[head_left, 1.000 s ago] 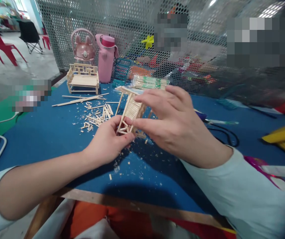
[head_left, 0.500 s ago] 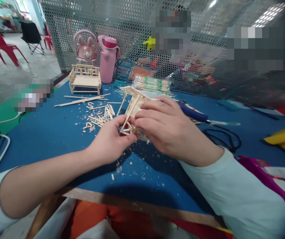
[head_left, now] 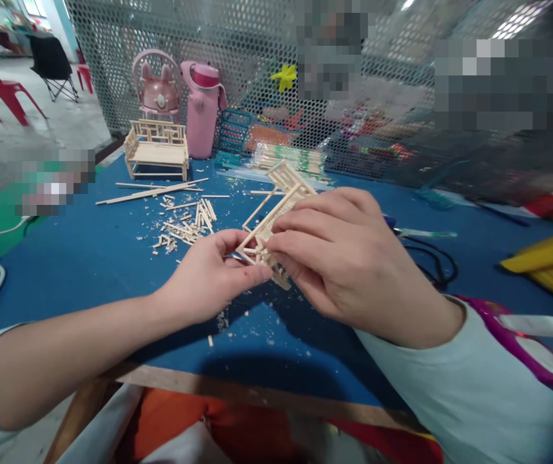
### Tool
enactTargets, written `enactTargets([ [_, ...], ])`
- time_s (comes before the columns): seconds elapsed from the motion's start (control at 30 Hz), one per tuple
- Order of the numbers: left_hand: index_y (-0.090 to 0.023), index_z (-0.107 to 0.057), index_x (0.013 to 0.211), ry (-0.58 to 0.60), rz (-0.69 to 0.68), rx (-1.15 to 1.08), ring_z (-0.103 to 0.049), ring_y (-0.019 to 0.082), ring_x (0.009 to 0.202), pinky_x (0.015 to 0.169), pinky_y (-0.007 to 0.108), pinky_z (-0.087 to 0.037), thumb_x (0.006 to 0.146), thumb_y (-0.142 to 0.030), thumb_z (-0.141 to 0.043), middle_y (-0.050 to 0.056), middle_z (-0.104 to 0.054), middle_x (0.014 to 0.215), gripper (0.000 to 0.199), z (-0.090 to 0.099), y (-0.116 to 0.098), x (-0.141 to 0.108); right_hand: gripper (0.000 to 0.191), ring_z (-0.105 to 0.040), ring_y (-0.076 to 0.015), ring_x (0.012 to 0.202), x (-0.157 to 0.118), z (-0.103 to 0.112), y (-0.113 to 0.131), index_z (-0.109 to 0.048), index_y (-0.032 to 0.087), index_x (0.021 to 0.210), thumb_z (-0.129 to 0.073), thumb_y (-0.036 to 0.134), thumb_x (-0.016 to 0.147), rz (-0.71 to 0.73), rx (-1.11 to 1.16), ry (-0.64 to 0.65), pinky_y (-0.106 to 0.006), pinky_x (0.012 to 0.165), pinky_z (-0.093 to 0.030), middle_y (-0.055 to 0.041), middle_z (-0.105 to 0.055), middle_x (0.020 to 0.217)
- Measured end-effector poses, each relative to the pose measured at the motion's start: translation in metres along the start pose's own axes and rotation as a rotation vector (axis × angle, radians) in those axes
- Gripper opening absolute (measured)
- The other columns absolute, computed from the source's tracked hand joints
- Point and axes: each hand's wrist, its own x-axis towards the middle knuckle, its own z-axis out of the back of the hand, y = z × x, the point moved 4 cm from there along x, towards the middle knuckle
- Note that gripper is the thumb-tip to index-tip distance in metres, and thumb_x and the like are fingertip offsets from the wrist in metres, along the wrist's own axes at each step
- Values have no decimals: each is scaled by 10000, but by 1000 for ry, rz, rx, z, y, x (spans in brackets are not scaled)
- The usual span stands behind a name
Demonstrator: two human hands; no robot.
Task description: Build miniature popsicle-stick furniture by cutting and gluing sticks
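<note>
A small furniture model (head_left: 279,216) built from thin wooden sticks is held above the blue table, tilted, with slats and a frame of rails showing. My left hand (head_left: 211,277) grips its lower left corner between thumb and fingers. From the right, my right hand (head_left: 349,254) has its bent fingers closed on the model's side, hiding much of it. Beyond my left hand lie short cut stick pieces (head_left: 203,216) and longer sticks (head_left: 153,192). A finished-looking miniature stick bench (head_left: 158,153) stands upright at the back left.
A pink bottle (head_left: 202,116) and a pink rabbit-eared item (head_left: 159,93) stand by the perforated metal screen (head_left: 252,38). Bagged sticks (head_left: 286,156) lie at the back. Right of my right hand are a black cable (head_left: 443,270) and a yellow item (head_left: 547,267). Shavings litter the table (head_left: 160,348).
The model has turned in my hands, and its upper end now leans further right. My right hand has shifted slightly right and down with it. The view has moved a little.
</note>
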Motion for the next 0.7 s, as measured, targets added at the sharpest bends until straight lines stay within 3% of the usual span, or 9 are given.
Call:
enactTargets([
  [0.23,-122,-596,773,4,63,-35,-512,64,580,596,206,-418,674,-209,-704,-35,-598,675,170,2,1,0,196,-593,-252,885,5,1,5,-688,175,795,-499,201,842,-76,-15,72,-413,771,-376,-71,-691,881],
  [0.37,-120,-622,756,26,94,-75,-528,68,600,629,211,-453,692,-240,-692,-28,-601,685,153,1,0,-1,205,-595,-246,859,6,3,8,-684,171,758,-499,199,841,-100,-29,62,-416,771,-370,-74,-688,840],
  [0.53,-136,-623,739,6,76,20,-496,70,585,564,189,-445,747,-282,-650,-38,-566,658,149,1,-4,-2,192,-595,-248,818,3,6,9,-684,160,743,-521,201,835,-100,-39,12,-426,759,-392,-78,-689,801],
  [0.7,-137,-605,723,4,46,101,-480,77,586,550,188,-448,776,-292,-617,-32,-550,651,164,1,-5,-2,175,-601,-234,856,1,7,4,-657,127,895,-499,173,833,-75,99,-34,-398,789,-450,-101,-685,857],
])
